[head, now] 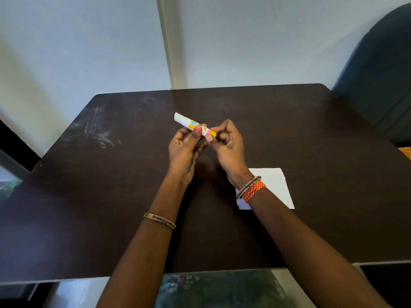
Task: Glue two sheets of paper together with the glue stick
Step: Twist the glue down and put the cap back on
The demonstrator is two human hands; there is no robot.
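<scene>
Glue stick [195, 127] above dark table [111, 196]

Soft, even daylight fills the scene, brightest on the pale wall [244, 41] behind, with a warmer yellowish cast down its left side. The dark worktop [89, 196] takes a dull sheen toward its far left, where smudges and scratches catch the light. Faint, diffuse shadows lie under the forearms; none is hard-edged. The white paper [275, 185] is bright but not blown out. The wide-angle lens bows the worktop's edges and stretches the forearms toward the bottom corners. The centre is fairly sharp, though the glue stick's [195, 125] label print is too soft to read; the edges look smeared.
</scene>
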